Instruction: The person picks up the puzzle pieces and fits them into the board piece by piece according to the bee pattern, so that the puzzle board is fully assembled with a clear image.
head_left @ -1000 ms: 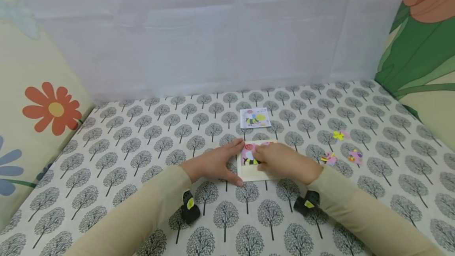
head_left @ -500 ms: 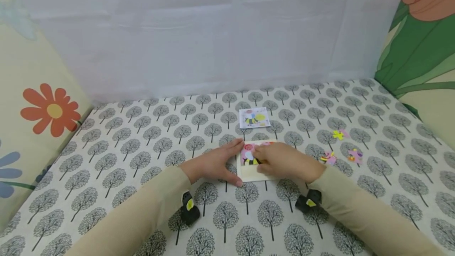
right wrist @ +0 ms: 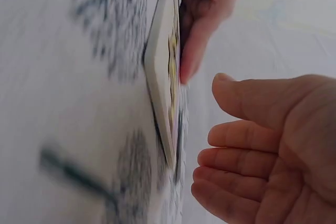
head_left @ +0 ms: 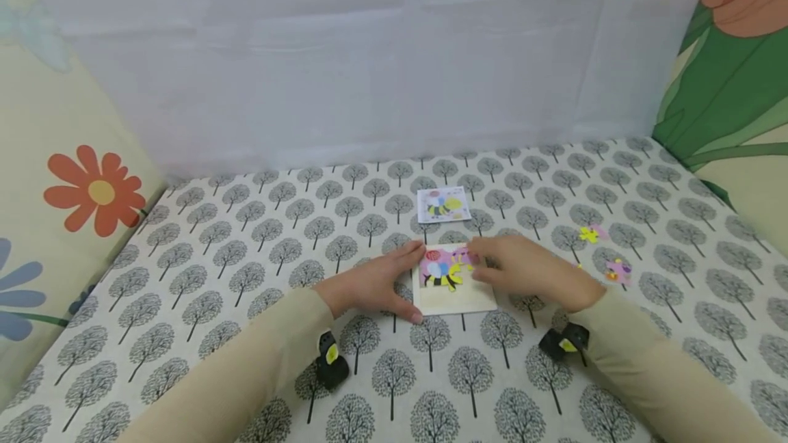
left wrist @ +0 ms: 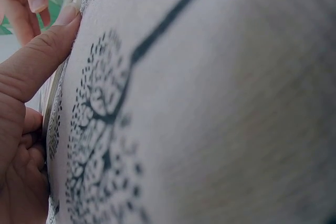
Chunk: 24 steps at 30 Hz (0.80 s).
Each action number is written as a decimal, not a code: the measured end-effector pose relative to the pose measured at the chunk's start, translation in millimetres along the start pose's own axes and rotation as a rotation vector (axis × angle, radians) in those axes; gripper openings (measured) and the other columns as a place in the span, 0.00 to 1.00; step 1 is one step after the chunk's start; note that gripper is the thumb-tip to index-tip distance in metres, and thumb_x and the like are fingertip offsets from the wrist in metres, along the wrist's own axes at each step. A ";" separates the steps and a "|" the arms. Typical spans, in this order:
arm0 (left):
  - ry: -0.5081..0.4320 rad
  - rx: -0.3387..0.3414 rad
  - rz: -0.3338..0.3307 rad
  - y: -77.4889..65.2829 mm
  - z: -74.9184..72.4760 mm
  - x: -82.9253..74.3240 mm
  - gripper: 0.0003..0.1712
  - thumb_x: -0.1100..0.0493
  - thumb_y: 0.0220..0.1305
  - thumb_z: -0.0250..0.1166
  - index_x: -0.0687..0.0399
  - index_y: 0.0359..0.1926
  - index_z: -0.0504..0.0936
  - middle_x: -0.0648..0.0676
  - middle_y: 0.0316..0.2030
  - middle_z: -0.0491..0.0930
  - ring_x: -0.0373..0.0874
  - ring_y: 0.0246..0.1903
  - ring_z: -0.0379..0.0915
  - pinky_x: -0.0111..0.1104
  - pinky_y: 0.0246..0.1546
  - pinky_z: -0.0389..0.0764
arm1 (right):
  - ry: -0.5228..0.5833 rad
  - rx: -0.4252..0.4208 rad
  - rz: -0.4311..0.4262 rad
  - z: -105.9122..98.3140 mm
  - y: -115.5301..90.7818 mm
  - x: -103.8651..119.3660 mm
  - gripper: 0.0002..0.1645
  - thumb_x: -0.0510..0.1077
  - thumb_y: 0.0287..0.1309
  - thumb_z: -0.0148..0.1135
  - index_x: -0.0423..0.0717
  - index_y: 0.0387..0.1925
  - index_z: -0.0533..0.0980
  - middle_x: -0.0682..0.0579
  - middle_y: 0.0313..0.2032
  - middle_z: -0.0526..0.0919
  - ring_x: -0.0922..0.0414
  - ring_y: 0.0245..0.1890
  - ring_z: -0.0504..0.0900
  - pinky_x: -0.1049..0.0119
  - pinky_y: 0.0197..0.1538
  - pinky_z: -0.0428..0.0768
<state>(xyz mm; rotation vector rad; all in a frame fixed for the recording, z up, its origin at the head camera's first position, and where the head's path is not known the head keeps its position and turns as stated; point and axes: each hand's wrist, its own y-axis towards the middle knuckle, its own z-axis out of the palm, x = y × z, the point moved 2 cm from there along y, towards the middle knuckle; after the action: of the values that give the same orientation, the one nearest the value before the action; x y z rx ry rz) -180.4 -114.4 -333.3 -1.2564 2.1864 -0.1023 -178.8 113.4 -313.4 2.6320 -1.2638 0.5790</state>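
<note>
A small cream puzzle board (head_left: 455, 302) lies flat on the cloth, with joined pink, yellow and black jigsaw pieces (head_left: 437, 271) in its upper part showing part of a bee. The board's lower strip is bare. My left hand (head_left: 375, 280) rests along its left side, thumb at the lower left corner and forefinger at the upper left. My right hand (head_left: 523, 266) hovers at the board's right edge and covers its upper right corner in the head view. In the right wrist view this right hand (right wrist: 247, 150) has loosely bent fingers, apart from the thumb, with nothing between them.
Behind the board lies a small bee picture card (head_left: 443, 205). To the right are loose jigsaw pieces: a yellow one (head_left: 589, 233) and a pink one (head_left: 618, 271); another is mostly hidden by the right wrist. A white sheet (head_left: 394, 74) hangs behind the tree-print cloth (head_left: 394, 388).
My right hand has slid to the right off the middle of the board, uncovering the yellow and black pieces there. The left hand has stayed at the board's left side.
</note>
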 end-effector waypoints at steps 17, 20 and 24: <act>0.005 0.010 -0.010 -1.5 0.5 -0.8 0.67 0.37 0.38 0.73 0.43 0.73 0.42 0.42 0.72 0.32 0.44 0.71 0.33 0.42 0.70 0.44 | 0.054 -0.047 0.227 -34.6 -51.7 -58.3 0.32 0.48 0.64 0.53 0.36 0.64 0.62 0.32 0.60 0.67 0.43 0.34 0.81 0.43 0.52 0.74; 0.001 0.017 -0.010 -1.6 1.3 -0.8 0.66 0.38 0.39 0.73 0.44 0.73 0.41 0.42 0.72 0.32 0.44 0.71 0.32 0.42 0.70 0.43 | 0.056 -0.039 0.278 -39.6 -59.2 -70.8 0.33 0.50 0.64 0.53 0.36 0.65 0.61 0.29 0.60 0.66 0.49 0.17 0.77 0.52 0.35 0.80; -0.009 0.006 -0.007 -1.9 1.4 -0.4 0.66 0.39 0.39 0.73 0.45 0.73 0.42 0.44 0.72 0.32 0.44 0.71 0.32 0.41 0.70 0.43 | 0.061 -0.030 0.347 -47.7 -66.2 -87.2 0.36 0.53 0.64 0.52 0.37 0.66 0.59 0.28 0.47 0.76 0.57 0.06 0.66 0.62 0.18 0.74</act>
<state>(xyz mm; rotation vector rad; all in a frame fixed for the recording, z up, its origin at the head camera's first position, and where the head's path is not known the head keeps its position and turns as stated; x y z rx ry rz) -178.1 -114.8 -333.6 -1.2585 2.1724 -0.1059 -189.7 232.1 -304.7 2.3638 -1.7089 0.6763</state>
